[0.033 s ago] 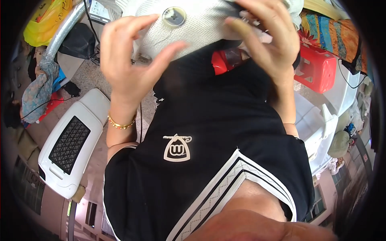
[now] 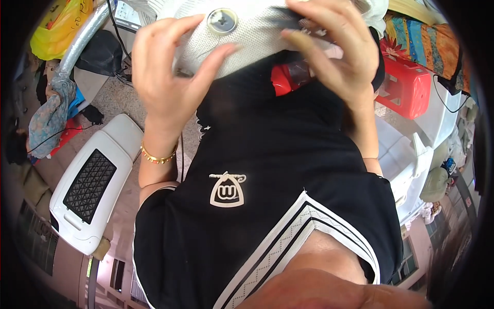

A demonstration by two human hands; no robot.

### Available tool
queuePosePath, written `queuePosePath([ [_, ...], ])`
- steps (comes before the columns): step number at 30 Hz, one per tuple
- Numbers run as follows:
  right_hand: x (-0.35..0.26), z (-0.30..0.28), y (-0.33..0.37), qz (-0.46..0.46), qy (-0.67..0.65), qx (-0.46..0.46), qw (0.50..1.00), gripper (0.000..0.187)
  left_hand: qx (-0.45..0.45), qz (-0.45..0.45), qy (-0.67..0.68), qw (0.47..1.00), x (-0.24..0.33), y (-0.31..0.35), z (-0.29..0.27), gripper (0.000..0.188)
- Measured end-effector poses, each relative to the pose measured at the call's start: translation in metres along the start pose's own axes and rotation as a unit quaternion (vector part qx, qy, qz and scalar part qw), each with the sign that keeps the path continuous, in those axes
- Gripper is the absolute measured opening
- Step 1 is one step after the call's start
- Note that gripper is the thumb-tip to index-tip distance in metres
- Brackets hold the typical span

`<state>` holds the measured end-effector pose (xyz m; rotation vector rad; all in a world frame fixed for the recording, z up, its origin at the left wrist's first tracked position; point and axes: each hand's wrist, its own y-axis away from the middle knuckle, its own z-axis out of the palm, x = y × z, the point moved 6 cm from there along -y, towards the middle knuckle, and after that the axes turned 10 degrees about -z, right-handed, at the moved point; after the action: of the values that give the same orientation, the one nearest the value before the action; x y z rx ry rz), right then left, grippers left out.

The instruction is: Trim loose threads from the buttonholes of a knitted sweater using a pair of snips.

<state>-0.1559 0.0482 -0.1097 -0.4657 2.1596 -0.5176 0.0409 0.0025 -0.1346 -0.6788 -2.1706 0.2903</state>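
Observation:
A pale, coarsely woven or knitted cloth (image 2: 252,41) lies at the top of view over my lap. A large dark round button (image 2: 222,21) with a light rim sits on it, pale thread at its middle and a loose thread trailing below. My left hand (image 2: 170,72) holds the cloth's left part, index fingertip beside the button and thumb along the lower edge. My right hand (image 2: 339,51) is bent over the cloth's right part, thumb and fingers curled around a dark, blurred object (image 2: 289,19) whose kind I cannot make out.
A white panel with a black grille (image 2: 90,185) stands at the left. To the right are a red plastic stool (image 2: 406,87) and white plastic furniture (image 2: 404,162). A yellow bag (image 2: 59,31) and a black bag (image 2: 102,54) sit upper left; patterned fabric (image 2: 427,46) hangs upper right.
My right hand has shifted slightly left, and the dark blurred object shows more over the cloth. My left hand has moved slightly right and down.

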Motion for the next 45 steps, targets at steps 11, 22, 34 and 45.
queuePosePath([
  [11, 0.005, 0.017, 0.016, -0.101, -0.038, 0.004, 0.994, 0.041, 0.045, -0.013, 0.015, 0.999, -0.007, -0.01, 0.008, 0.04],
  [22, 0.015, 0.022, 0.013, -0.025, -0.139, 0.023, 0.99, 0.04, 0.089, 0.02, 0.008, 0.996, -0.005, 0.001, 0.007, 0.018],
  [34, 0.033, 0.026, 0.022, -0.306, -0.043, 0.162, 0.937, 0.037, 0.006, 0.006, 0.18, 0.984, -0.003, -0.035, 0.025, 0.009],
  [45, 0.005, 0.04, 0.021, -0.371, 0.193, 0.097, 0.903, 0.033, -0.055, -0.031, 0.368, 0.928, -0.017, -0.039, 0.02, 0.009],
])
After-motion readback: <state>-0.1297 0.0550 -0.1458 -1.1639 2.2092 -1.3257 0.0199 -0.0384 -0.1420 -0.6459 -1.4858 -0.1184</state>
